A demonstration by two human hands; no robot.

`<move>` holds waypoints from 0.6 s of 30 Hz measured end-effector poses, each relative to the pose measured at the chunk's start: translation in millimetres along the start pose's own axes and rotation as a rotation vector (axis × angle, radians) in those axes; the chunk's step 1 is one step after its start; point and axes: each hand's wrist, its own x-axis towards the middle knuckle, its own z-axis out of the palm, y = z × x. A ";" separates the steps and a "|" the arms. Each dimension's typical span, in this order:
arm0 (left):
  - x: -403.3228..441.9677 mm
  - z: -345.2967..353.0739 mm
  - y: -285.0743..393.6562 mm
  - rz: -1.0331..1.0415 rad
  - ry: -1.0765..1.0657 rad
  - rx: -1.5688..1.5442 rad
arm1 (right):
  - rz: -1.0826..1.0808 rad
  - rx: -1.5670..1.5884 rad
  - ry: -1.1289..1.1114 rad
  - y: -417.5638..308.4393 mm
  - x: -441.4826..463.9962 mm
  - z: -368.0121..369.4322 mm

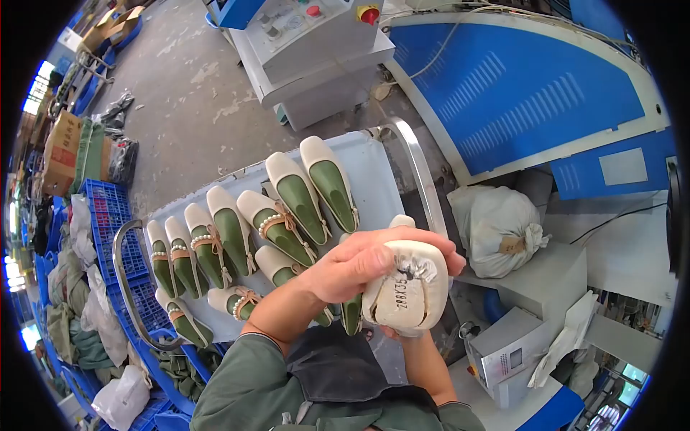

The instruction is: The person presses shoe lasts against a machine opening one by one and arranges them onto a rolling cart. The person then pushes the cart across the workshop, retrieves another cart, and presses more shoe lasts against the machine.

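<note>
A cream shoe upper on a last (404, 291) is held up in front of me, its underside toward the camera with "288X35" marked near the toe. My left hand (359, 264) is closed over its upper side, fingers wrapped across. My right hand (389, 332) is at the lower end, mostly hidden behind the shoe, with a fingertip showing. Just beyond lie several cream shoes on green lasts, such as this plain shoe (327, 172) and this one with a pearl strap and bow (277, 223). They rest on a white trolley top (377, 169).
Metal rails (424, 187) rise at both trolley ends. A grey machine with a red button (313, 11) stands ahead, and a blue-panelled machine (517, 79) to the right. A tied white sack (496, 230) and a control box (507, 352) sit at right. Blue crates (108, 208) are stacked left.
</note>
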 end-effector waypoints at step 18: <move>-39.9 -178.7 -112.3 -0.039 1.229 1.156 | -0.506 -1.896 0.477 -44.7 113.0 -80.4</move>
